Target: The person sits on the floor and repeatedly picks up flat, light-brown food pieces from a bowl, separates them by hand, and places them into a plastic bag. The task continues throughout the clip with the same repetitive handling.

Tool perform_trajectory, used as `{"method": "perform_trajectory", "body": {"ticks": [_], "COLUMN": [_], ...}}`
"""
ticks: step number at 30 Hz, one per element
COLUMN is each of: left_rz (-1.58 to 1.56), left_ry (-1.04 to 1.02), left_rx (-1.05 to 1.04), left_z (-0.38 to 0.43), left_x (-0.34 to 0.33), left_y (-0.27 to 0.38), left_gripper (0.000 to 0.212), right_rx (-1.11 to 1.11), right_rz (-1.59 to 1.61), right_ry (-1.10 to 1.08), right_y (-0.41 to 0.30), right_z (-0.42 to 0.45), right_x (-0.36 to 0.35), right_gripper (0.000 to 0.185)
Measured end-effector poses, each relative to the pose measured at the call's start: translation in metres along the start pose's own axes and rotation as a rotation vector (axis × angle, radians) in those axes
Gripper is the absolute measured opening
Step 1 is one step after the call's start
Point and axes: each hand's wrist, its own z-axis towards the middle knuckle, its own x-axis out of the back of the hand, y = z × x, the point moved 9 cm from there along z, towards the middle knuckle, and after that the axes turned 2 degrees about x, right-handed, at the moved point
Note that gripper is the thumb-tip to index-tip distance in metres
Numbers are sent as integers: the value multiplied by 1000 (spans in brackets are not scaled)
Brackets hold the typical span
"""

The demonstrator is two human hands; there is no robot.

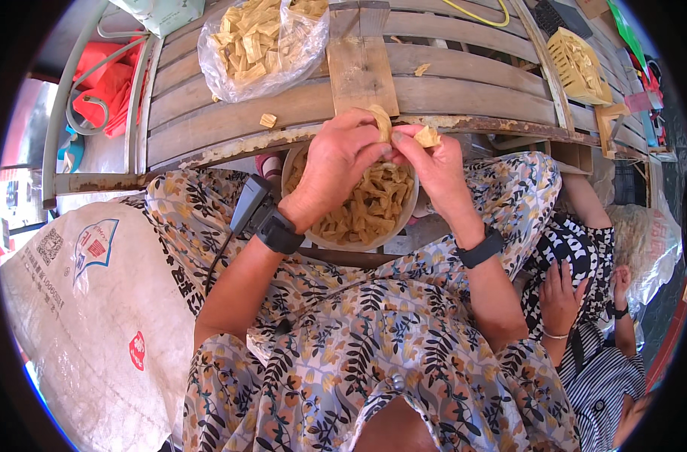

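Note:
My left hand (346, 150) pinches a curved, dried yellow strip (381, 121), which looks like tofu skin, between thumb and fingers. Close beside it, my right hand (433, 164) has a small yellow piece (428, 137) between its fingers. The fingertips of both hands meet at the strip's lower end. Below them, between my knees, stands a round pale tub (415, 206) holding many short yellow pieces (371, 212). My left forearm and hand hide part of the tub. Just beyond my fingers, a wooden board (363, 79) lies on the slatted bench (467, 93).
An open clear plastic bag (208, 68) of similar pieces sits on the bench at left. A loose piece (267, 120) lies near its rusty edge. At far right is a yellow basket (600, 85). A large woven sack (100, 316) stands left; another person's hand (562, 299) is at right.

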Motion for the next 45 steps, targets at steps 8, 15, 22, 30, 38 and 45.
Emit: {"method": "perform_trajectory", "body": {"ticks": [8, 15, 22, 30, 38, 45], "left_rz": [317, -611, -987, -866, -1030, -833], "left_ry": [116, -85, -8, 264, 280, 133], "left_rx": [-137, 649, 638, 715, 662, 555], "left_z": [-6, -19, -20, -27, -19, -13], "left_x": [4, -16, -22, -26, -25, -17], "left_y": [29, -50, -46, -68, -58, -53], "left_gripper": [12, 18, 19, 13, 15, 10], "right_rx": [-200, 85, 378, 260, 223, 73], "right_rz": [251, -103, -483, -244, 38, 322], "right_ry": [52, -46, -193, 236, 328, 209], "right_y": [21, -4, -37, -10, -1, 10], "right_z": [7, 7, 0, -4, -2, 7], "right_x": [7, -8, -20, -9, -2, 4], "right_gripper": [8, 12, 19, 16, 15, 18]}}
